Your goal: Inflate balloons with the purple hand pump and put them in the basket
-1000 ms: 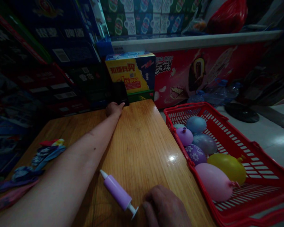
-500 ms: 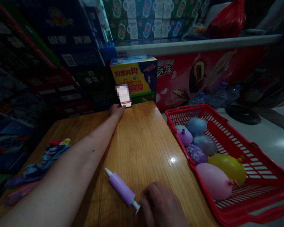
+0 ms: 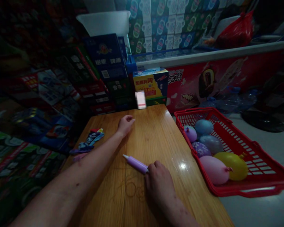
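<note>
My left hand (image 3: 126,125) is above the far part of the wooden table (image 3: 153,138), holding nothing, its fingers loosely bent and a little apart. Just beyond it, a phone (image 3: 141,100) with a lit, blurred screen leans against a yellow and blue box (image 3: 149,85). My right hand (image 3: 159,177) has its fingers closed over the handle end of a purple balloon pump (image 3: 136,164). The pump's white nozzle points away to the left. Thin loops like rubber bands (image 3: 131,190) lie near my right hand. Flat balloons (image 3: 91,140) in several colours lie along the left edge.
A red plastic basket (image 3: 245,143) at the right holds several inflated balloons, among them a pink balloon (image 3: 214,169) and a yellow balloon (image 3: 234,165). Stacked drink cartons (image 3: 106,60) stand behind and left. A red-fronted freezer (image 3: 191,78) runs along the back.
My left hand has let go of the phone and drawn back toward me. My right hand has closed on the pump's handle end. The view has shifted, showing more on the left.
</note>
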{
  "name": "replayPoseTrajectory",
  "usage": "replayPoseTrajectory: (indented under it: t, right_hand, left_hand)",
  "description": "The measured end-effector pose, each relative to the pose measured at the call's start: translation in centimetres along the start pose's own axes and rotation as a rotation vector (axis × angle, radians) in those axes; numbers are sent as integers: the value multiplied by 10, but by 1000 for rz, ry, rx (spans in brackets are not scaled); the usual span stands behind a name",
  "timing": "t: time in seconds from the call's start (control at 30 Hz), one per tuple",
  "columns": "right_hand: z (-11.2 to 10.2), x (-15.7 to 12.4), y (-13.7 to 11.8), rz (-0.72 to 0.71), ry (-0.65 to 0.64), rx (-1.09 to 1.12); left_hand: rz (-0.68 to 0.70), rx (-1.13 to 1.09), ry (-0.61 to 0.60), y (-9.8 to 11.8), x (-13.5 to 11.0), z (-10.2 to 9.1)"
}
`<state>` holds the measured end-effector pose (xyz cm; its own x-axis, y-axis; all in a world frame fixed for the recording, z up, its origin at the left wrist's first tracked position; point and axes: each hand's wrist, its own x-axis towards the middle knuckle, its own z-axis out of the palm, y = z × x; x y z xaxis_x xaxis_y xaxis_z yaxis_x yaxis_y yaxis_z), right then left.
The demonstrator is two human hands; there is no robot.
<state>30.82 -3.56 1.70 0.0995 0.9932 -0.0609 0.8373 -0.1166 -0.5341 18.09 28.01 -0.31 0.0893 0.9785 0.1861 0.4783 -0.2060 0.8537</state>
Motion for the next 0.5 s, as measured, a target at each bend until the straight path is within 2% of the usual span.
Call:
replayPoseTrajectory:
  t: [0.17,0.27,0.37,0.5]
  right_hand:
    - [-1,-15,-15,31,-12,-107]
    - [0,-23,-26,23,-13,-146]
    - [3,-26,-36,13,-3,-170]
    - [8,-23,-42,18,3,-203]
  left_hand:
    - [18,18,-103,10,-111,-53]
    - [-11,88,-92,5,-167,-96]
    - [-56,195,-4,-2,-201,-143]
    - [-148,334,129,-5,-217,-198]
